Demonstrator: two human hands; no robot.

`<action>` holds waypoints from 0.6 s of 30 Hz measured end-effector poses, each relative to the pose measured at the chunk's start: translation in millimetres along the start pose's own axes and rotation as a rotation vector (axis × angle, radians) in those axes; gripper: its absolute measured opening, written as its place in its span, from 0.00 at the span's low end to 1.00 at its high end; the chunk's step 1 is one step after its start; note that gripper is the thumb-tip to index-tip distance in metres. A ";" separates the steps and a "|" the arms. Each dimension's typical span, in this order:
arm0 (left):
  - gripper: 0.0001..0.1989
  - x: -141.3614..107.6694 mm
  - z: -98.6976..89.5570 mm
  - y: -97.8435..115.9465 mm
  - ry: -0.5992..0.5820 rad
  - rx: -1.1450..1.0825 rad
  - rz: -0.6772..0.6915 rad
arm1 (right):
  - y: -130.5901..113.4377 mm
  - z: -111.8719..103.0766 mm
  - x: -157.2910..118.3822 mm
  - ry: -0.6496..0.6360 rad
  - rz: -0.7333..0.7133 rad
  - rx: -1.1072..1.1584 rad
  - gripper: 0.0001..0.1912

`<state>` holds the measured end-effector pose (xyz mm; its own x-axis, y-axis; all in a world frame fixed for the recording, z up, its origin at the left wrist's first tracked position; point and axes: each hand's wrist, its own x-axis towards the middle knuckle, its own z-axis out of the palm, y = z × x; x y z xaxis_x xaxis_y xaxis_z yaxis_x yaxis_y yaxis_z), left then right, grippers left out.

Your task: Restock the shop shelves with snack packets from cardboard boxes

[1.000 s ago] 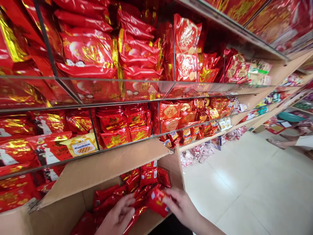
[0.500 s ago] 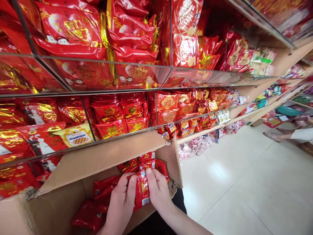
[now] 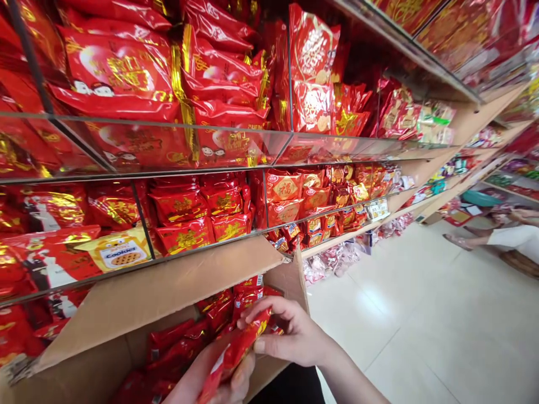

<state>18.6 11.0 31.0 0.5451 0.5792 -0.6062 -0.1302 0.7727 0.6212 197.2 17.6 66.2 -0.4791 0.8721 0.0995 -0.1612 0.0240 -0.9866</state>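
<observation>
Above an open cardboard box (image 3: 168, 289), a red snack packet (image 3: 241, 347) with gold print is held tilted, its upper end toward the right. My left hand (image 3: 201, 365) is closed around the packet's lower part, fingers curling under it. The right hand (image 3: 290, 331) grips the upper end, fingers over the top and thumb on the near side. Several similar red packets (image 3: 181, 350) lie loosely inside the box below my hands. The packet partly covers my left palm.
Shelves of red bagged sweets (image 3: 120, 70) rise in front, with a clear front ledge (image 3: 236, 146). A yellow cookie packet (image 3: 120, 251) lies on the lower shelf. Pale tiled floor (image 3: 391, 331) extends right, where a seated person's legs (image 3: 505, 241) show. Plastic bags (image 3: 332, 261) sit under the shelf.
The packet has turned from upright and face-on to tilted and edge-on. My left hand has shifted lower beneath it, while the right hand has moved over its upper end. The view has shifted slightly.
</observation>
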 end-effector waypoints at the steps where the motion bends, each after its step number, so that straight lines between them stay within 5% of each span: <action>1: 0.20 -0.5 -0.5 1.1 -0.034 -0.007 -0.012 | -1.8 -0.4 0.2 0.025 0.045 0.034 0.13; 8: 0.24 -18.6 4.3 15.8 0.094 -0.312 0.237 | 11.8 1.9 0.8 0.274 0.097 0.036 0.14; 14: 0.21 -15.5 8.9 5.2 0.399 -0.215 0.421 | 21.8 18.8 2.9 0.271 0.019 0.243 0.18; 18: 0.25 -14.9 13.0 -1.4 0.377 -0.428 0.389 | 25.0 26.0 -0.5 0.301 0.002 0.353 0.23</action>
<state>21.5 -2.1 45.6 0.0774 0.8260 -0.5583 -0.6160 0.4799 0.6247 171.0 5.0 44.8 -0.2165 0.9763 0.0040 -0.4693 -0.1005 -0.8773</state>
